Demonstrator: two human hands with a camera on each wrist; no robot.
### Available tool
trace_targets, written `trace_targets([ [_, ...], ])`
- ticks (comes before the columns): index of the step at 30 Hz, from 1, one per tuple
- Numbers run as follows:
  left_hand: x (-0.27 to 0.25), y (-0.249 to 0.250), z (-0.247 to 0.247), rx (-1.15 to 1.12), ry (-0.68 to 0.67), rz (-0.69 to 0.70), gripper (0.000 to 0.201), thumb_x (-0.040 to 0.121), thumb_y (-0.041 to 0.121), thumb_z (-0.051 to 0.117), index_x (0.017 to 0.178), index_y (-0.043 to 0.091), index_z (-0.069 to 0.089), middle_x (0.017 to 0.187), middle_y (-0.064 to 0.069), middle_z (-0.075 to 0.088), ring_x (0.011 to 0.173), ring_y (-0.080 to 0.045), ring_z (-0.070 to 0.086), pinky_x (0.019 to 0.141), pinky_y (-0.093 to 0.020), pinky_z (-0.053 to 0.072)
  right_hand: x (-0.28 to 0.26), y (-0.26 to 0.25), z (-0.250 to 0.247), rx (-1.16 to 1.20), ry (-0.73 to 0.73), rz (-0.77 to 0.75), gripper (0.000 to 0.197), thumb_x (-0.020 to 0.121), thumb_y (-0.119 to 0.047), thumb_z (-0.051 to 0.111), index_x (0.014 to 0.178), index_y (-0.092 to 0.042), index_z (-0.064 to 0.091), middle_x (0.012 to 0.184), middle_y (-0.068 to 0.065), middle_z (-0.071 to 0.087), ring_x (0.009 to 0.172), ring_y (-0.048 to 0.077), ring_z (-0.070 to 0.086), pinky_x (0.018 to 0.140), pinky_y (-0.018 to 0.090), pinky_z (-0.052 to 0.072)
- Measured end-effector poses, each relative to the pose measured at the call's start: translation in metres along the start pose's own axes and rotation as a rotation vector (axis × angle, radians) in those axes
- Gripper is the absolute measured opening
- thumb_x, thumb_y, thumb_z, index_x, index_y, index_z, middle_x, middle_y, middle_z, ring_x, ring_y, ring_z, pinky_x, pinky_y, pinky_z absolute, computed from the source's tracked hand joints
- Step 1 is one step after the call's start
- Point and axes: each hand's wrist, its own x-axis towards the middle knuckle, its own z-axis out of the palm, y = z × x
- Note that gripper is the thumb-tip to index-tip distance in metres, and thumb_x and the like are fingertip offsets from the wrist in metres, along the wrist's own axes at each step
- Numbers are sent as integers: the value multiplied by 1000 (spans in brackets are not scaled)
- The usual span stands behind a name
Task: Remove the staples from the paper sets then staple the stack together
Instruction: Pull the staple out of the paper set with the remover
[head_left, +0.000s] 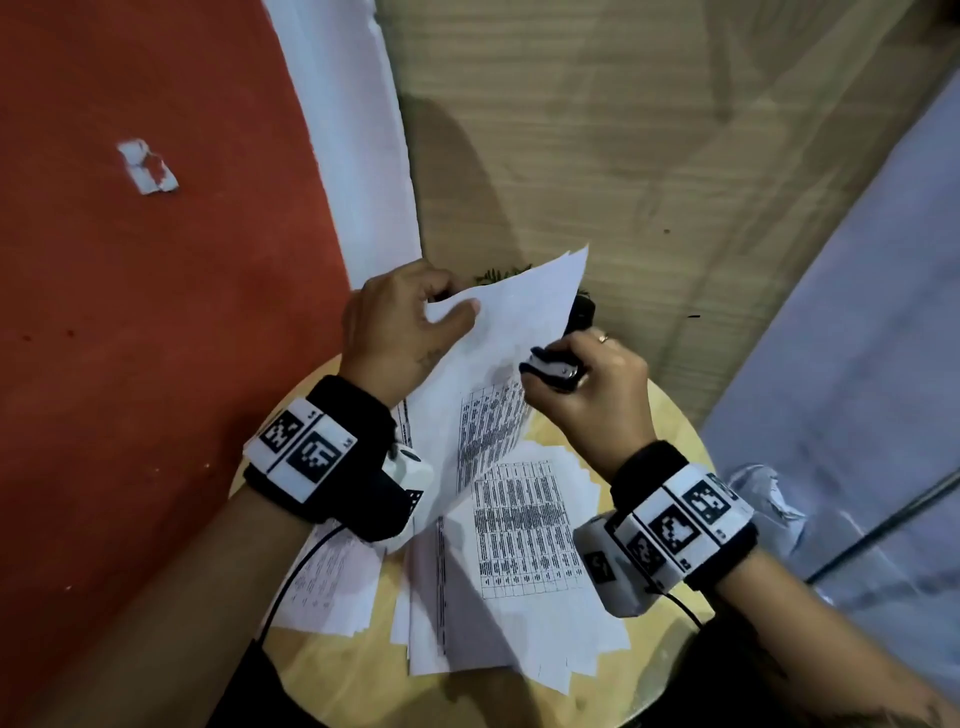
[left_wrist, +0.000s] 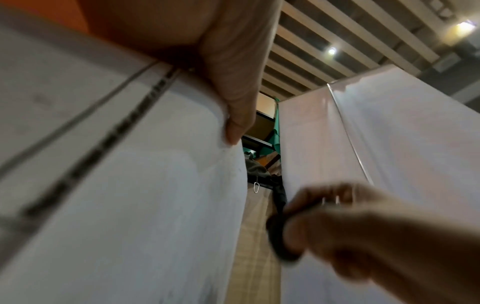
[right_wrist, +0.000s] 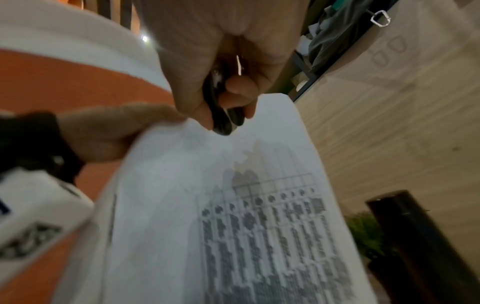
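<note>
Two hands grip: left hand (head_left: 395, 322) pinches paper set (head_left: 498, 353), right hand (head_left: 587, 384) clasps staple remover (right_wrist: 221, 107), blade-tip visible wrist-side only.

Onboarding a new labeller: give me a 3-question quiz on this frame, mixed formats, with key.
1. True or false: the left hand pinches the lifted paper set by its upper corner.
2. Multiple choice: the right hand holds (A) a pen, (B) the staple remover, (C) nothing.
3. Fill in: the loose printed sheets lie on the round wooden ____.

Key: 1 true; 2 B; 3 table.
</note>
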Motion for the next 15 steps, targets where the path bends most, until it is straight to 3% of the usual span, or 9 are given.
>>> trace_targets([
  [4,5,-10,0,18,-109,13,53,69,58,52,77,8,69,78,-4,66,74,-28,62,68,-43,49,-12,22,6,-179,-151,63,21,67,-21,71,71,-1,65,71,13,62,64,28,58,59,26,39],
  [6,7,-16,-1,27,-150,-9,55,66,60,54,77,9,69,76,-5,65,74,-28,61,69,-45,49,-11,24,4,-244,-227,77,22,66,-17,77,77,-1,66,74,13,61,67,30,58,60,26,40],
  [11,6,-25,-5,32,-229,-64,49,60,63,59,76,18,71,70,9,60,68,-16,53,72,-44,49,1,18,-6,-263,-322,29,34,70,-17,75,102,-7,68,90,9,59,79,27,60,70,26,45],
  [12,6,-26,-7,33,-245,-68,47,59,63,59,75,20,71,70,11,60,69,-15,53,73,-44,49,5,13,-10,-226,-323,-5,35,70,-18,74,103,-7,68,90,7,58,79,24,59,72,23,45],
  [14,7,-27,-9,34,-284,-63,42,59,64,60,73,25,69,73,14,61,73,-17,56,76,-46,49,13,2,-17,-140,-329,-85,38,67,-21,72,102,-6,68,91,5,56,80,14,54,73,3,36],
  [15,7,-27,-10,31,-303,-57,41,59,64,61,74,26,69,74,15,62,76,-19,59,77,-46,49,19,-3,-21,-124,-342,-116,38,66,-21,73,101,-5,69,95,7,56,80,12,52,74,-1,32],
])
